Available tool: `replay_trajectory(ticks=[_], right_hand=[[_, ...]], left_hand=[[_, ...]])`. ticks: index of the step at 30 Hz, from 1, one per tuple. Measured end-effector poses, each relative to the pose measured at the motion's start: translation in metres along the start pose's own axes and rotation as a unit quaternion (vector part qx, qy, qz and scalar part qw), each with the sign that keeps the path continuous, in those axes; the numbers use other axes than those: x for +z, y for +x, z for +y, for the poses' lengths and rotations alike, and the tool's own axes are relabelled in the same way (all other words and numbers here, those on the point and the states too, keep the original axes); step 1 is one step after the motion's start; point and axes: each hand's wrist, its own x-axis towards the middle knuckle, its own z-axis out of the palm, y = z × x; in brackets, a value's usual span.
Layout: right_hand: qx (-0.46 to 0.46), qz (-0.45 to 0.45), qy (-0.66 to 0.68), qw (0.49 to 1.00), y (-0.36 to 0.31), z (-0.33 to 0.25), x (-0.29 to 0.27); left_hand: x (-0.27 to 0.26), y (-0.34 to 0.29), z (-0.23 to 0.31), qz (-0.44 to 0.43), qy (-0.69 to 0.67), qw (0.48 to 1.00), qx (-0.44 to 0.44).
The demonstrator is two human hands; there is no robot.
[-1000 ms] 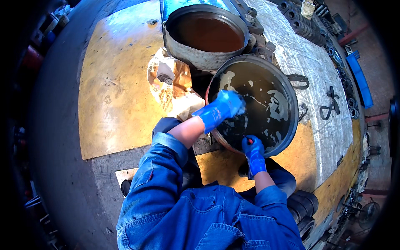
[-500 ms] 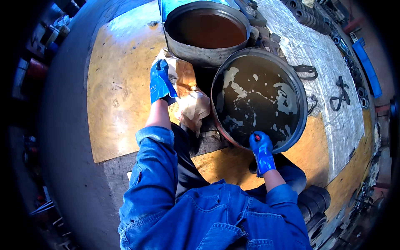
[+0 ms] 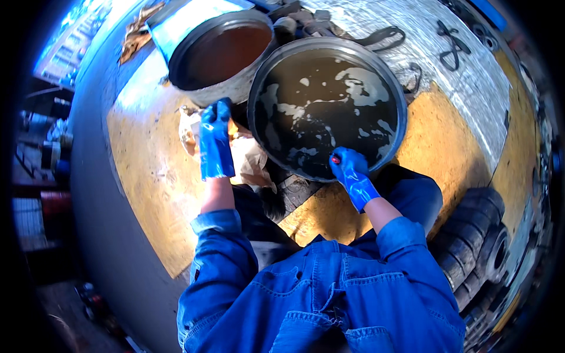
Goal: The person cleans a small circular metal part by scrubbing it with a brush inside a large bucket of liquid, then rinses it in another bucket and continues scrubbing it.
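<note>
Forearms [image 3: 217, 195] reach forward (right hand [image 3: 351, 166] fisted).

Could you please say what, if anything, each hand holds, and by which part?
The right hand grips a red-tipped object near that tip; I cannot tell for the left hand.

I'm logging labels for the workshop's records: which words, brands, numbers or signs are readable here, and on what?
None can be read.
Crumpled brown-and-white paper bag: any print is too blurred or hidden.
Long blue rubber glove on the left hand: no legible marking.
Round dark-rimmed tub of murky liquid: no lettering visible.
</note>
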Motion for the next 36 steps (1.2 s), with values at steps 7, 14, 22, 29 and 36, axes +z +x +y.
replay_trajectory(ticks=[7, 14, 22, 29, 36], right_hand=[[-0.129, 0.055, 0.111, 0.984, 0.013, 0.014, -0.013], [-0.042, -0.072, 0.087, 0.993, 0.047, -0.004, -0.090], [0.004, -0.068, 0.073, 0.995, 0.076, 0.020, -0.096], [0.020, -0.159, 0.067, 0.985, 0.075, 0.007, -0.118], [0.040, -0.180, 0.071, 0.980, 0.075, 0.007, -0.125]], left_hand=[[0.130, -0.043, -0.009, -0.311, -0.043, 0.948, -0.052], [0.157, -0.045, -0.032, -0.340, 0.140, 0.928, -0.055], [0.215, 0.001, -0.123, -0.435, 0.370, 0.817, 0.072], [0.194, 0.030, -0.182, -0.440, 0.386, 0.811, -0.011], [0.211, 0.034, -0.166, -0.504, 0.513, 0.693, 0.055]])
